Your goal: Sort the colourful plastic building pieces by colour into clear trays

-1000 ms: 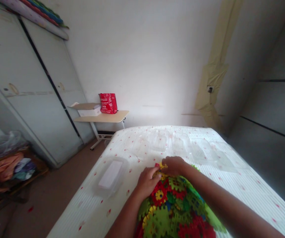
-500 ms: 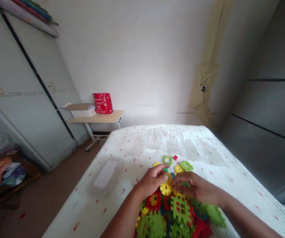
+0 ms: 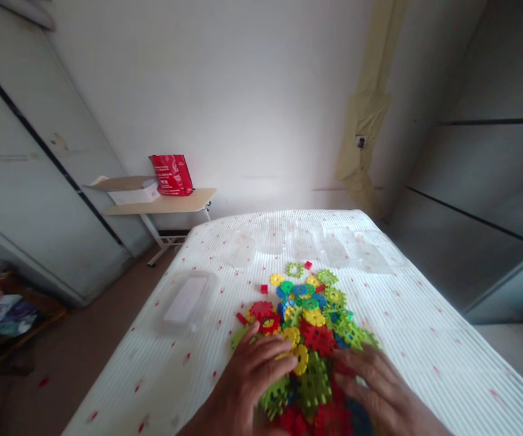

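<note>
A heap of plastic interlocking toy pieces (image 3: 316,336) in red, yellow, green and blue lies on the covered bed-like surface in front of me. My left hand (image 3: 254,378) rests over the near left side of the heap, fingers apart, fingertips beside a yellow notched disc (image 3: 302,360). On the near right side my right hand (image 3: 377,384) lies with spread fingers against red and green pieces. A green square lattice piece (image 3: 314,380) sits between the hands. Neither hand visibly grips a piece; the pieces beneath the palms are hidden.
A clear plastic box with a pale lid or insert (image 3: 187,303) stands left of the heap. Several clear trays (image 3: 304,241) line the far side. Small red blocks (image 3: 264,289) lie near the heap. A side table (image 3: 170,204) holds a red bag (image 3: 171,175).
Both hands have drawn back toward me from the far part of the heap, uncovering blue, green and yellow discs. Pieces there are more spread out. The camera view has tilted and shifted.
</note>
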A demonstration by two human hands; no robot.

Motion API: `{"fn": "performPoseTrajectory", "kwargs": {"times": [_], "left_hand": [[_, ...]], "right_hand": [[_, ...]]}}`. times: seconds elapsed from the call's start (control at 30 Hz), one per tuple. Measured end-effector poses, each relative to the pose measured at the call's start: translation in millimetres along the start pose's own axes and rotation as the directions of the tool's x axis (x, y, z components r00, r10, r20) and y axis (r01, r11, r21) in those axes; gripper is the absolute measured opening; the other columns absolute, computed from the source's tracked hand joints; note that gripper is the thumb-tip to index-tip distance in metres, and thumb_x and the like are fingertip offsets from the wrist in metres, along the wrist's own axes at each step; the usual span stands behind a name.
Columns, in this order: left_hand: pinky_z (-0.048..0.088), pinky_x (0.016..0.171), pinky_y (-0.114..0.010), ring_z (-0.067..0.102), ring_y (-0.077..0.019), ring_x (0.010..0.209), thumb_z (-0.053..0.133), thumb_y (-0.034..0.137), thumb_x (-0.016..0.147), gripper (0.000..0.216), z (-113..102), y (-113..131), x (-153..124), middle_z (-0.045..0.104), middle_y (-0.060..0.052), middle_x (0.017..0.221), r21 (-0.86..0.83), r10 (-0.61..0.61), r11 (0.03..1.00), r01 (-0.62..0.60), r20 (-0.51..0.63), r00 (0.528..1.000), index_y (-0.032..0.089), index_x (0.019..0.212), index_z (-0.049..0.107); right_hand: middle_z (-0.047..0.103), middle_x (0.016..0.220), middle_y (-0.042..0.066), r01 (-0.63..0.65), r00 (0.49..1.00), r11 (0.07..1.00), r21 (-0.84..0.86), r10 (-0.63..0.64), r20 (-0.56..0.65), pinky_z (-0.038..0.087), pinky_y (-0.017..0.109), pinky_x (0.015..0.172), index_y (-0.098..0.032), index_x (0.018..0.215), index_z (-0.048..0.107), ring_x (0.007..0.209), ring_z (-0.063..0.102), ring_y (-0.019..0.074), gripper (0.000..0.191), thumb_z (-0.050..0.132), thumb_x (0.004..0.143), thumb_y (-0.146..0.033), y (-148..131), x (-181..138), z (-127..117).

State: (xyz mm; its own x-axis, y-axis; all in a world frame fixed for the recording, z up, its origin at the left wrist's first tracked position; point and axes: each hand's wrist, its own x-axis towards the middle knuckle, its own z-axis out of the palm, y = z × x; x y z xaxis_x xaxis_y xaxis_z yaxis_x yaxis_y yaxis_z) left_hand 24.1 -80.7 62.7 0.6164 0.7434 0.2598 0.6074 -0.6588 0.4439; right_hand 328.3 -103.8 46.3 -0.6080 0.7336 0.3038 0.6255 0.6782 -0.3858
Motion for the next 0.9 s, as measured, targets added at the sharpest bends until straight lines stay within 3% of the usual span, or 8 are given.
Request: {"fn": "performPoseTrajectory", "kwargs": {"times": [0.13,0.3,0.4,0.57,0.67,0.9], "left_hand": [[0.01,0.108,-0.053,0.035,-0.0289,0.129,0.049,0.062,0.075,0.06,35,-5,-33,0.045,-0.006,0.138,0.386,0.255,0.902,-0.192,-0.119,0.96,0.039,0.129,0.043],[0.008,0.107,-0.054,0.029,-0.0318,0.131,0.057,0.05,0.076,0.057,63,-5,-31,0.049,-0.01,0.134,0.64,0.324,0.756,-0.137,-0.184,0.928,0.035,0.129,0.045],[0.01,0.106,-0.051,0.029,-0.0309,0.13,0.056,0.045,0.078,0.055,69,-3,-20,0.047,-0.009,0.135,0.666,0.289,0.742,-0.078,-0.212,0.934,0.034,0.13,0.044],[0.013,0.104,-0.052,0.028,-0.0356,0.129,0.044,0.07,0.071,0.078,75,0,3,0.039,-0.014,0.14,0.598,0.212,0.801,0.003,-0.289,0.934,0.025,0.135,0.039],[0.013,0.104,-0.052,0.029,-0.0352,0.129,0.039,0.078,0.065,0.087,78,5,18,0.041,-0.014,0.139,0.557,0.175,0.827,0.072,-0.377,0.909,0.026,0.135,0.039],[0.016,0.103,-0.054,0.031,-0.0348,0.129,0.052,0.06,0.073,0.075,79,15,50,0.035,-0.012,0.143,0.525,0.076,0.833,0.173,-0.42,0.904,0.029,0.138,0.033]], "right_hand": [[0.044,0.136,-0.007,0.098,0.995,0.995,-0.012,-0.098,0.003,0.03,0.059,0.103,-0.052,0.132,0.03,0.127,0.038,0.0301,0.057,0.053,0.08,-0.045,-3,-22,36],[0.047,0.133,-0.004,0.126,0.991,0.988,-0.086,-0.129,-0.031,0.029,0.063,0.101,-0.052,0.13,0.034,0.125,0.04,0.0318,0.06,0.061,0.079,-0.034,-7,-11,61],[0.046,0.134,0.001,0.166,0.986,0.976,-0.144,-0.168,-0.003,0.031,0.064,0.098,-0.046,0.135,0.028,0.124,0.04,0.034,0.063,0.059,0.08,-0.035,-7,5,54],[0.036,0.142,0.004,0.162,0.986,0.973,-0.161,-0.165,-0.002,0.019,0.063,0.105,-0.036,0.139,0.028,0.13,0.031,0.0323,0.063,0.054,0.082,-0.034,2,31,29],[0.034,0.144,0.004,0.166,0.985,0.963,-0.211,-0.172,-0.008,0.018,0.061,0.106,-0.034,0.138,0.032,0.131,0.032,0.0306,0.057,0.051,0.084,-0.029,14,39,23],[0.038,0.142,0.008,0.039,0.982,0.964,-0.264,-0.086,-0.168,0.03,0.057,0.102,-0.029,0.132,0.044,0.127,0.037,0.0307,0.049,0.051,0.083,-0.027,34,50,29]]}}
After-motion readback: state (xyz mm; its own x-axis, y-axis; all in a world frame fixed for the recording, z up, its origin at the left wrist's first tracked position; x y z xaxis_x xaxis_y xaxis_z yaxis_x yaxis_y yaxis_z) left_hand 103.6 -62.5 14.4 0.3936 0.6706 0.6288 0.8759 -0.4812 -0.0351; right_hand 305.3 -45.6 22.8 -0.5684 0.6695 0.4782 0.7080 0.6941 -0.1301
